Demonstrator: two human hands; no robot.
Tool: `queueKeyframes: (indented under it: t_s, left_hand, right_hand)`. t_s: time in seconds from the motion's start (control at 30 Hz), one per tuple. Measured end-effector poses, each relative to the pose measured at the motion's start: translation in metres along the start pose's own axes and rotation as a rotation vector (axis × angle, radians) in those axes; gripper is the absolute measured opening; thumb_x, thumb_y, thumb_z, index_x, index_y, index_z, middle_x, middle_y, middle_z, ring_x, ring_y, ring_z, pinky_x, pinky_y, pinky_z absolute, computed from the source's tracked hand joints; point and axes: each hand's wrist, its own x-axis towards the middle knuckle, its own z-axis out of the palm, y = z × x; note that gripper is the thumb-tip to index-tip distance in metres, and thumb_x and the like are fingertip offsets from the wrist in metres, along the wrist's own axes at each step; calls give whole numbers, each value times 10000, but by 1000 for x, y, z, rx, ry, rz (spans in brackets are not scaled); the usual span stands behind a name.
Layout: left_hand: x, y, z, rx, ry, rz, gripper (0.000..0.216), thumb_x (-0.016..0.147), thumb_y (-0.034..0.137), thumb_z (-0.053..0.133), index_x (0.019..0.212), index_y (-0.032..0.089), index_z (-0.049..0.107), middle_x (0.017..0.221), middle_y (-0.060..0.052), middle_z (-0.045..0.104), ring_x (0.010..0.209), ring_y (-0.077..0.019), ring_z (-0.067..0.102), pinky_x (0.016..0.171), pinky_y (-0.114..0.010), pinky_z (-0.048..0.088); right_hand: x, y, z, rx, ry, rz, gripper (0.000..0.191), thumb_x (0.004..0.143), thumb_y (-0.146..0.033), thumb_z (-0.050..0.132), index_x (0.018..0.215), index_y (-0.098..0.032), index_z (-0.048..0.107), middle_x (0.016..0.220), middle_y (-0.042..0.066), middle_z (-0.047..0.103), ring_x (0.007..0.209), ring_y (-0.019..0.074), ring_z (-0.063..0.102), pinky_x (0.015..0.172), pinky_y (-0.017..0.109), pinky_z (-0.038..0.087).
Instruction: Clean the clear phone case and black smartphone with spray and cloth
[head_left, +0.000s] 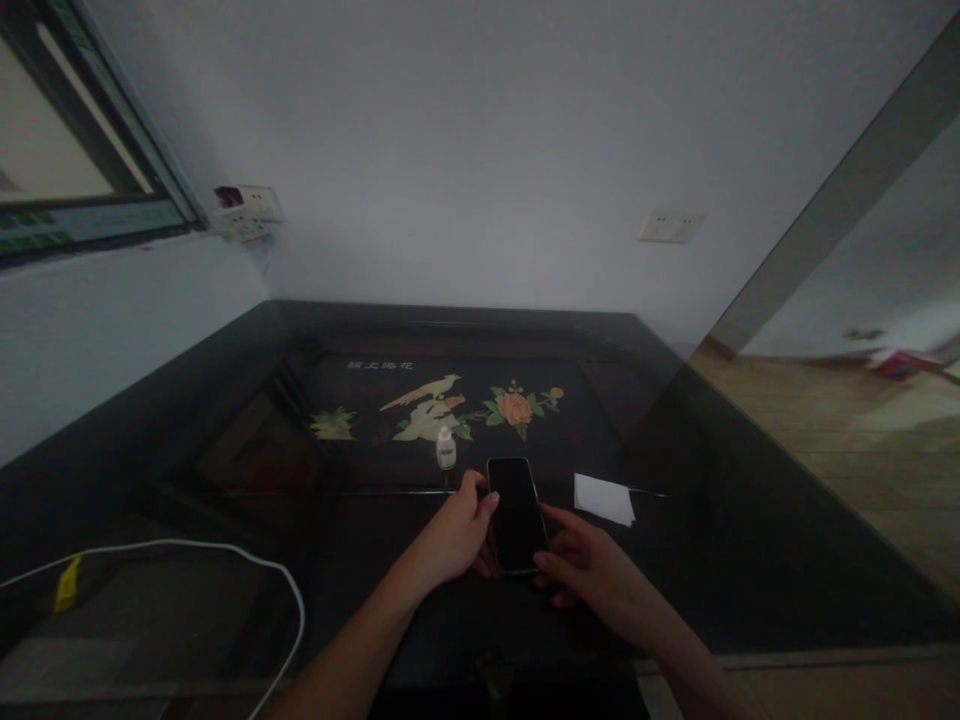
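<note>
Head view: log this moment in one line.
left hand, right hand: holding dark-screened smartphone | small white bottle: upright | white paper: right of smartphone

Smartphone (517,516): 1 pc., lower ctr. of frame, slightly R of midline. Rect. body, rounded corners, thin light-col. edge. Screen blk., dark. Pose: portrait, screen twd. camera, top end leaning slightly L. Held at both long sides; table contact can't be confirmed.
</note>
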Motion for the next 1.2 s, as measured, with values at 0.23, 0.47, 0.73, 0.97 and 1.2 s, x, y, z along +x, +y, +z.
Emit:
queueKeyframes:
  t_s: [0.23,0.47,0.73,0.97,1.2]
  left_hand:
    - [-4,10,2,97,61,-2,613,1051,349,377,1589,212,116,598,-9,660,481,-222,683,442,-255,509]
    - [-2,8,1,177,52,23,622,1052,359,345,1617,220,125,585,3,654,453,-207,666,413,-228,470]
    - [-5,9,-1,261,66,47,606,1060,414,315,1609,192,186,540,27,610,377,-169,605,390,-202,423]
    - [-8,14,0,221,29,23,596,1060,397,312,1609,223,160,560,23,619,396,-172,619,409,-201,437]
    - [-8,12,0,177,50,18,610,1055,431,358,1597,209,188,539,12,618,393,-167,613,421,-194,443]
  right_hand:
    - [0,-2,3,-30,-2,-26,821,848,-420,751,1563,-207,410,913,47,701,808,192,710,610,271,597]
    - [-3,-3,1,-190,-9,-38,735,920,-402,670,1576,-230,386,938,54,704,786,194,720,607,273,589]
    - [-8,-12,2,-465,61,-100,681,957,-456,625,1556,-199,431,792,24,716,672,168,669,616,274,484]
    - [-7,-10,3,-530,90,-119,677,938,-456,640,1538,-196,464,805,30,716,690,182,644,620,287,452]
    - [-8,-8,3,-540,98,-120,668,943,-442,637,1540,-203,459,819,32,719,703,183,655,619,284,446]
